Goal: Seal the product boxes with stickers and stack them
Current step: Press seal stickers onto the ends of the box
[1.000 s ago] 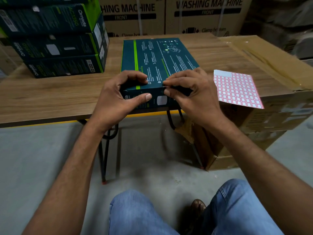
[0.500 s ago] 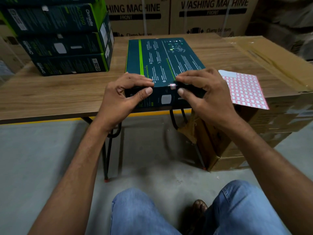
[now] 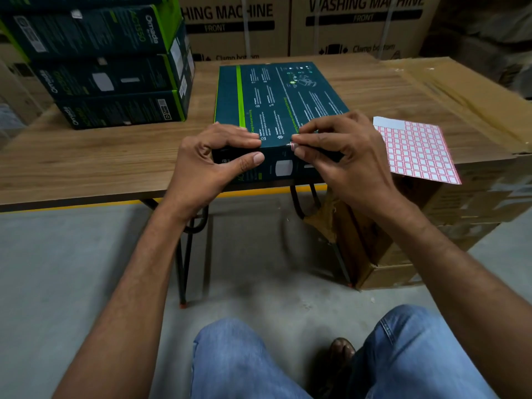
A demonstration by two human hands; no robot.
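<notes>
Sticker [image 3: 293,145], unseen a second ago, now straddles the near top edge of the product box [image 3: 276,105] at the table [image 3: 86,168] front. Right hand [image 3: 345,156] pinches it down with forefinger and thumb. Left hand [image 3: 213,159] grips the box's end, fingers curled. Seal judged nearly done; stacking pending.

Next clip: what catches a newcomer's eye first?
The left hand grips a teal product box at the near edge of the table while the right hand pinches a small sticker onto its top edge. A pink-gridded sticker sheet lies right of it; stacked matching boxes stand far left.
</notes>
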